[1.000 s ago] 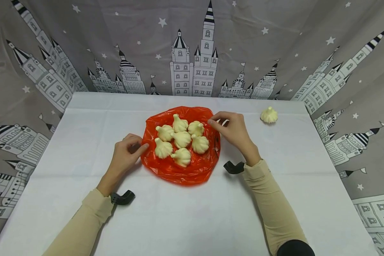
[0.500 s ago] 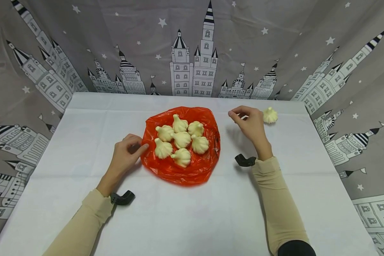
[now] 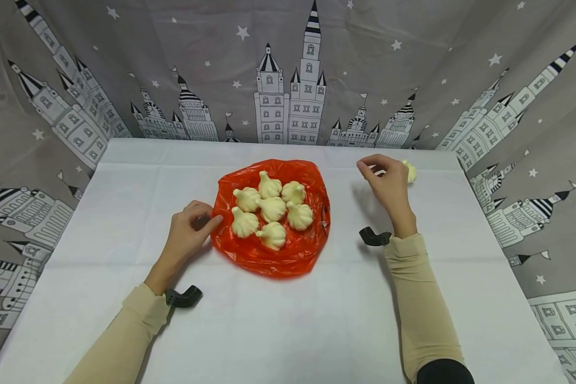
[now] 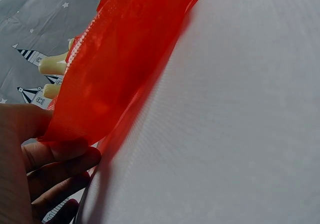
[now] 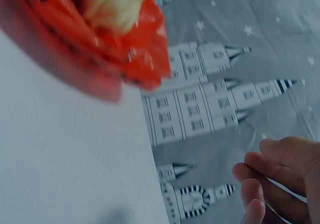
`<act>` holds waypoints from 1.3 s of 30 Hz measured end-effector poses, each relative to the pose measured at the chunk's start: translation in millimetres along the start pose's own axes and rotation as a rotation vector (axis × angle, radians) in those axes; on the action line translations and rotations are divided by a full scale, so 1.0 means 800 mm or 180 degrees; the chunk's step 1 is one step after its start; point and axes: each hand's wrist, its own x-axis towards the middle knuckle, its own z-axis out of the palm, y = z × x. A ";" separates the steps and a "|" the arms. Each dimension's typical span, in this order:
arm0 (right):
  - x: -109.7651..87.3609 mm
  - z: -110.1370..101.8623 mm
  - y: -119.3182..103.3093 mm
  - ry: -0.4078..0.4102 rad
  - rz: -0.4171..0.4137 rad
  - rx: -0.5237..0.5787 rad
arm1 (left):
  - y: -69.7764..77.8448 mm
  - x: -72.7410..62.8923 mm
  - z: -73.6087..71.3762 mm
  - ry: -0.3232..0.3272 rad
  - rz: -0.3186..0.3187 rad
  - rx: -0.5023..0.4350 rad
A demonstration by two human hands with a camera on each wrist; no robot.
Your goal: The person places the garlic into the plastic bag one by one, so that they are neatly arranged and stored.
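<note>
A red plastic bag (image 3: 280, 265) lies spread in the middle of the table, its edge bunched up all round. Several pale garlic bulbs (image 3: 272, 209) sit grouped on it. At the bag's left edge my left hand (image 3: 186, 230) pinches the red plastic between thumb and fingers, as the left wrist view shows. My right hand (image 3: 390, 184) hovers to the right of the bag, fingers loosely bent and holding nothing. One more garlic bulb (image 3: 411, 172) stands at the back right, partly hidden behind that hand.
A white cloth (image 3: 288, 330) covers the table. Behind it and along both sides hangs a grey curtain (image 3: 365, 53) printed with castles and stars. Black curved mounts (image 3: 184, 297) stick out from both wrists.
The right hand has left the bag's right edge and moved rightward, now overlapping the single garlic bulb. My left hand and the bag have stayed put.
</note>
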 end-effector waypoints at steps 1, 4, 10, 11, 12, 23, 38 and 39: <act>0.001 -0.004 0.003 0.0064 0.0012 -0.0009 | 0.000 0.000 0.000 -0.0002 0.0003 -0.0006; 0.003 -0.021 0.016 0.0310 0.0092 -0.0003 | -0.001 0.001 0.000 -0.0005 0.0035 -0.0025; 0.006 -0.056 0.045 0.0924 0.0337 0.0100 | -0.001 0.002 0.000 -0.0002 0.0015 -0.0029; 0.006 -0.060 0.050 0.0986 0.0371 0.0083 | -0.001 0.002 0.000 0.0000 0.0011 -0.0018; 0.006 -0.063 0.055 0.1034 0.0410 0.0072 | -0.001 0.002 0.000 0.0003 0.0015 -0.0015; 0.004 -0.077 0.084 0.1235 0.0724 -0.0029 | -0.004 0.001 -0.001 0.0031 0.0002 -0.0039; -0.008 -0.074 0.106 0.0126 0.0924 0.0091 | -0.003 0.000 0.000 0.0033 0.0026 -0.0087; -0.009 -0.074 0.107 0.0101 0.0922 0.0090 | -0.003 0.001 0.000 0.0027 0.0018 -0.0089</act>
